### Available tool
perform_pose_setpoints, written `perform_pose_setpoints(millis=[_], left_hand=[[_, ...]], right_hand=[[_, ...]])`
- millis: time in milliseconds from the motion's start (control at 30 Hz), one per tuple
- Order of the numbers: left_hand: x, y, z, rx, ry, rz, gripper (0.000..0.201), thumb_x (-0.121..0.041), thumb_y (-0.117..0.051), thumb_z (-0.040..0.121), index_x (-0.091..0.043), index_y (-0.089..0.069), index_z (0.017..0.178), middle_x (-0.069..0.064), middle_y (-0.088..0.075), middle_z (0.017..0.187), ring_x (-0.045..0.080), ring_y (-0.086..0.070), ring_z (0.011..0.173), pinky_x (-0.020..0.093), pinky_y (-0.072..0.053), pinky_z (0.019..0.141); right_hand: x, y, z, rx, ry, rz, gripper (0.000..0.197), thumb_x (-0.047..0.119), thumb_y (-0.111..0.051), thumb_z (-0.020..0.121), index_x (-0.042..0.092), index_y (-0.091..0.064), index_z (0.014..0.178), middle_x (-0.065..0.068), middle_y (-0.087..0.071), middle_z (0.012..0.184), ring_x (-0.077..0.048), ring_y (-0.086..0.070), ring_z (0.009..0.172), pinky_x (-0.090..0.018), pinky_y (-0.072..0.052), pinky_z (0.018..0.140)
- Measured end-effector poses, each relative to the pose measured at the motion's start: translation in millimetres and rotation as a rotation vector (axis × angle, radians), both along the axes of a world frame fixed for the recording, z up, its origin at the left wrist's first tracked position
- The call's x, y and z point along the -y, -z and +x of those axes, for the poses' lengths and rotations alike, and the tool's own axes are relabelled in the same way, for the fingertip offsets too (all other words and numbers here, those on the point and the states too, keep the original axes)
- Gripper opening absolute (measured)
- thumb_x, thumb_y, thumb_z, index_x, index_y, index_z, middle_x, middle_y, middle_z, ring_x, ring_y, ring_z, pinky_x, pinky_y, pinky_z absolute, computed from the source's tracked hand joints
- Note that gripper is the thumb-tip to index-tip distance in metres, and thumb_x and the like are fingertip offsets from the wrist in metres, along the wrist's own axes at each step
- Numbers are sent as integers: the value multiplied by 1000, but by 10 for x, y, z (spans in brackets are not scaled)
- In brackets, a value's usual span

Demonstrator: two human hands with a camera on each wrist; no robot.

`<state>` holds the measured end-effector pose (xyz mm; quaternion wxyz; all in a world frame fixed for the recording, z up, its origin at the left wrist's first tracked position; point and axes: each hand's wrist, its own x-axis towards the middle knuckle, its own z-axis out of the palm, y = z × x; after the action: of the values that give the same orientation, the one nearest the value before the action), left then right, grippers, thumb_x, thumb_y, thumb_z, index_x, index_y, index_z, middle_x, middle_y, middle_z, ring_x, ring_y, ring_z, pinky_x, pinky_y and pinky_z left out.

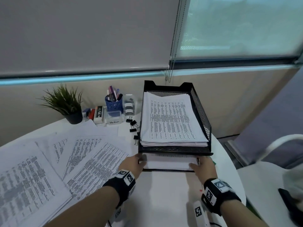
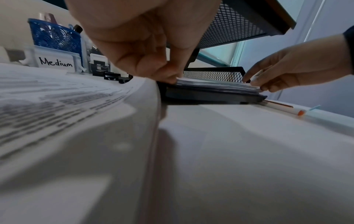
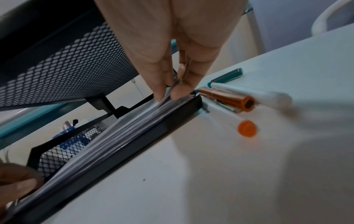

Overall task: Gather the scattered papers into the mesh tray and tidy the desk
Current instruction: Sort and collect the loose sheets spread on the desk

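A black two-tier mesh tray [image 1: 200, 110] stands at the back right of the white table. Its upper tier holds a stack of printed sheets [image 1: 170, 122]. A second paper stack [image 1: 168, 163] lies in the lower tier, its front edge at the tray's lip. My left hand [image 1: 139, 161] grips that stack's front left corner with curled fingers [image 2: 168, 77]. My right hand [image 1: 198, 164] pinches the front right corner [image 3: 168, 92] between thumb and fingers. Scattered printed papers [image 1: 91, 161] fan across the table's left half.
Pens [image 3: 229, 98] and an orange cap [image 3: 247, 128] lie just right of the tray. Black binder clips [image 1: 132, 125] sit by its left side. A blue pen cup [image 1: 114, 104], a box marked Medium [image 1: 114, 118] and a potted plant [image 1: 65, 104] line the back. A chair [image 1: 278, 145] stands right.
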<state>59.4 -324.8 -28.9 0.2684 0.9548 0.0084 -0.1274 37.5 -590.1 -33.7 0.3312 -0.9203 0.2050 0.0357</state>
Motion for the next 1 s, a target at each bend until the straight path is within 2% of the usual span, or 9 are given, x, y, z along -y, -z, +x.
perform_pose_setpoints(millis=[133, 200, 300, 467, 533, 633, 767, 900, 1000], left_hand=[[-150, -2, -132, 2, 32, -93, 31, -37, -50, 92, -35, -58, 121, -3, -66, 98, 14, -61, 93, 20, -44, 74], [-264, -14, -216, 60, 14, -143, 29, -32, -51, 92, -31, -59, 120, -5, -61, 91, 10, -55, 82, 18, -40, 66], [-513, 0, -303, 139, -25, -180, 27, -22, -54, 91, -20, -60, 118, 2, -61, 107, 12, -55, 92, 23, -44, 81], [-1116, 27, -402, 166, -82, -145, 30, -22, -58, 88, -22, -60, 118, 1, -57, 113, 11, -51, 97, 28, -45, 91], [-1428, 34, -410, 101, -68, -91, 34, -25, -57, 87, -21, -59, 120, 3, -56, 120, 15, -55, 104, 29, -46, 94], [-1907, -2, -410, -15, -64, 22, 39, -30, -56, 87, -23, -55, 126, 5, -50, 128, 20, -53, 113, 27, -44, 95], [-2532, -32, -395, -118, -67, 129, 46, -34, -54, 86, -26, -49, 131, 5, -43, 134, 23, -48, 120, 28, -43, 96], [-3043, 40, -462, -211, -102, 287, 64, -47, -53, 83, -29, -33, 140, 6, -29, 145, 27, -31, 133, 43, -36, 105], [-3296, 139, -537, -252, -165, 312, 84, -63, -56, 74, -32, -21, 143, 9, -15, 151, 36, -12, 139, 55, -25, 110]], right_hand=[[-64, -94, -97, 16, 9, -82, 19, 16, -60, 84, 14, -66, 102, -12, -56, 106, -27, -57, 88, -26, -37, 72], [-222, -186, -196, 53, -46, -69, 9, 13, -56, 87, 15, -66, 87, -9, -62, 89, -27, -58, 80, -29, -43, 69], [-575, -266, -352, 26, -171, 9, 18, 17, -55, 89, 16, -62, 73, 2, -60, 64, -13, -51, 57, -24, -41, 55], [-1300, -273, -400, -75, -335, 131, 15, 26, -60, 86, 19, -60, 72, -3, -65, 73, -10, -51, 59, -22, -39, 56], [-1608, -243, -396, -194, -344, 156, 14, 34, -64, 84, 20, -60, 88, -4, -66, 91, -12, -57, 74, -23, -43, 64], [-2010, -195, -392, -361, -317, 152, 55, 42, -65, 82, 15, -49, 127, -4, -54, 120, -16, -55, 97, -23, -45, 75], [-2422, -133, -386, -441, -157, 169, 77, 44, -70, 77, 8, -36, 136, -1, -49, 110, -13, -51, 84, -17, -42, 55], [-2724, -8, -360, -490, 45, 15, 108, 56, -76, 63, 2, -23, 140, -17, -39, 138, -30, -48, 120, -36, -48, 94], [-2913, 23, -363, -511, 152, -81, 117, 55, -78, 59, 1, -14, 141, -19, -31, 141, -34, -40, 128, -39, -41, 103]])
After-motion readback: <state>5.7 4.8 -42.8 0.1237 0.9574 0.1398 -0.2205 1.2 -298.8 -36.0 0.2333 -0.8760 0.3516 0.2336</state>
